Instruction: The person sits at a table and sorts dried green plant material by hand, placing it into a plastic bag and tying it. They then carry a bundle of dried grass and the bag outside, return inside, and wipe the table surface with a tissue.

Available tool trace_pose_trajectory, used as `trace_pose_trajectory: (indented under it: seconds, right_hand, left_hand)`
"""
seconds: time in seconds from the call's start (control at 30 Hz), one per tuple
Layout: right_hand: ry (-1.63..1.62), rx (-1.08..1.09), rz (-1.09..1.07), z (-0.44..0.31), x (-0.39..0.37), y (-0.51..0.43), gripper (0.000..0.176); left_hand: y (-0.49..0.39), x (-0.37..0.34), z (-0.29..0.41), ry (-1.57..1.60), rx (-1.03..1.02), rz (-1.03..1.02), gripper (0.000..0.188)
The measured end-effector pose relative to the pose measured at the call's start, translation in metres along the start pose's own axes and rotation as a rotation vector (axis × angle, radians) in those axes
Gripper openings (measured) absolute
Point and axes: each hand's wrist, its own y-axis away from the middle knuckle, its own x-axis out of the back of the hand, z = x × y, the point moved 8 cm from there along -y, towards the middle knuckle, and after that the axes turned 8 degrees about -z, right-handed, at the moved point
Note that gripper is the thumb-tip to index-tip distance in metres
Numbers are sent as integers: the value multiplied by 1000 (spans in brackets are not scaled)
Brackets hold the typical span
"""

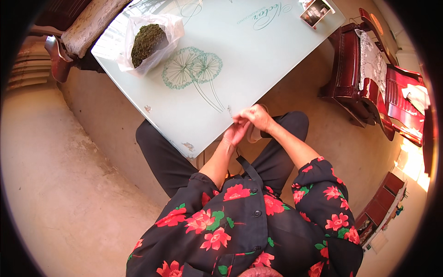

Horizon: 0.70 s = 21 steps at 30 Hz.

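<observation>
My left hand [236, 132] is low at the near edge of the glass-topped table [256, 65], palm turned up. Over it bends my right hand [255, 117], its fingertips close to or touching the left fingers. Whether something small lies between the fingers cannot be told; the fingertips look blurred. Towards the far left of the tabletop stands an open translucent plastic bag [162, 52], holding a heap of dark green, dried plant material [145, 43]. Printed green dandelion flowers decorate the glass between the bag and my hands.
At the table's far right lies a small picture-bearing item [315, 14]. A red-brown wooden chair [346, 65] with a patterned cover stands to the right. Another cushioned wooden seat [81, 31] is at the upper left. My knees flank the table's near corner.
</observation>
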Motion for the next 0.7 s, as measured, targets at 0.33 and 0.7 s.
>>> trace_pose_trajectory:
  seconds: [0.33,0.7]
  right_hand:
    - [2,48,-20,-12,2,-68,37]
    - [-128,188,167,1,9,-14,32]
  left_hand:
    - [14,-11,1,78,64,117,52]
    - [17,8,1,14,124,105,40]
